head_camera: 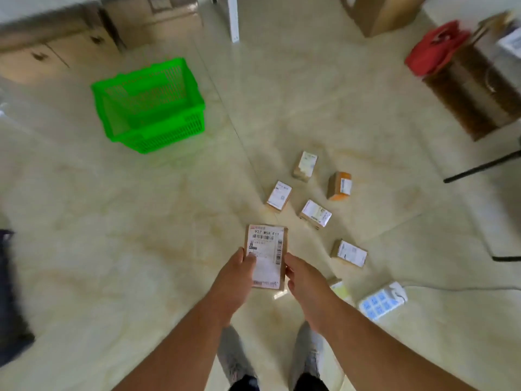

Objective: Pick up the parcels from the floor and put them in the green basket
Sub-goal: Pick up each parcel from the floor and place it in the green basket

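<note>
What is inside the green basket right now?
The green basket looks empty: only its mesh walls and floor show. The near wall hides a strip of the bottom. One parcel is held in both hands.

Basket mouth: green basket [149, 105] standing open-topped, nothing covering it.
Path to basket: bare floor [169, 210] lying between.
Right side: loose parcels [315, 213] crowding the floor.

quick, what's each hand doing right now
Left hand: holding the labelled parcel by its left edge.
Right hand: holding the same parcel by its right edge.
</note>
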